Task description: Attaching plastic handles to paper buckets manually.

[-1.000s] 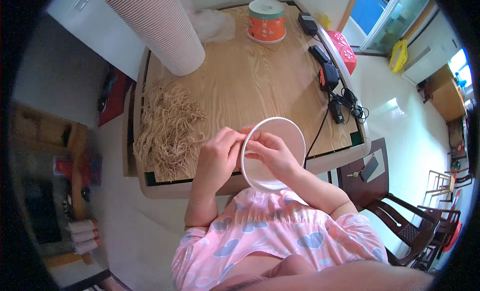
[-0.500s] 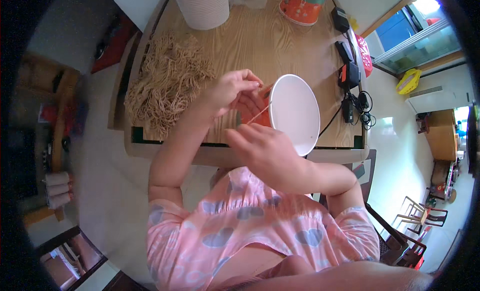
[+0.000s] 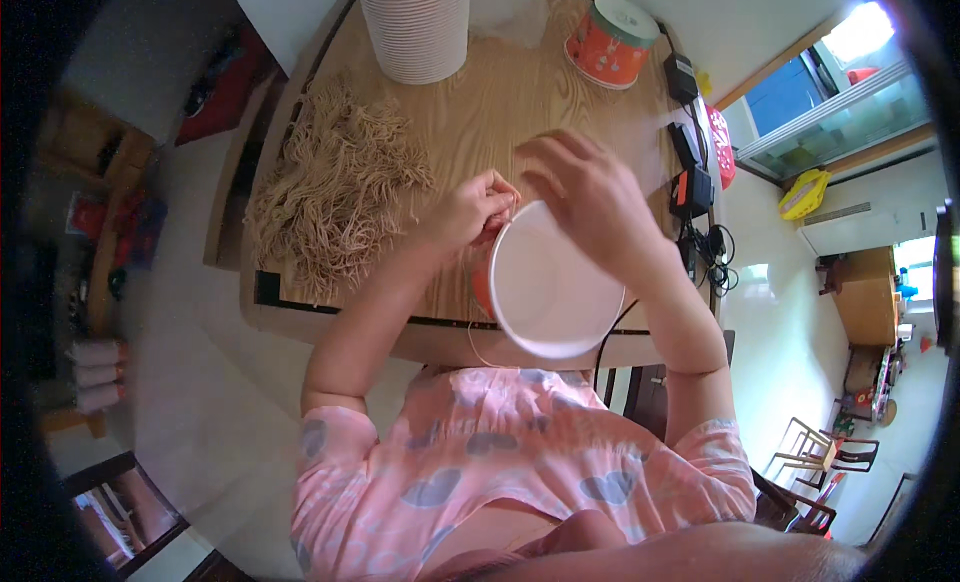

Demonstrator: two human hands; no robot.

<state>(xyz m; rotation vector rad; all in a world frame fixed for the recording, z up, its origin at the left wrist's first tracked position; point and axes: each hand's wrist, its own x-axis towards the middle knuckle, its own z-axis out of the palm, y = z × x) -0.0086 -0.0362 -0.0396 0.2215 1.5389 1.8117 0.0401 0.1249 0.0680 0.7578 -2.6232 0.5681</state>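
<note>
A paper bucket [image 3: 555, 287], white inside and orange outside, is tilted toward me over the near edge of the wooden table [image 3: 480, 112]. My left hand [image 3: 478, 210] is pinched shut at the bucket's left rim on a thin tan string [image 3: 478, 334] that trails down below the rim. My right hand [image 3: 590, 197] hovers just above the bucket's far rim, its fingers spread and blurred. Whether it touches the rim I cannot tell.
A heap of tan strings [image 3: 335, 187] lies on the table's left. A tall stack of white paper buckets [image 3: 415, 27] stands at the back, a single orange bucket [image 3: 610, 42] further right. Black chargers and cables [image 3: 700, 212] line the right edge. Chairs [image 3: 820, 452] stand lower right.
The bucket has tipped so its white inside faces up. My right hand left the bucket's near side and rose to its far rim. My left hand stays pinched at the rim.
</note>
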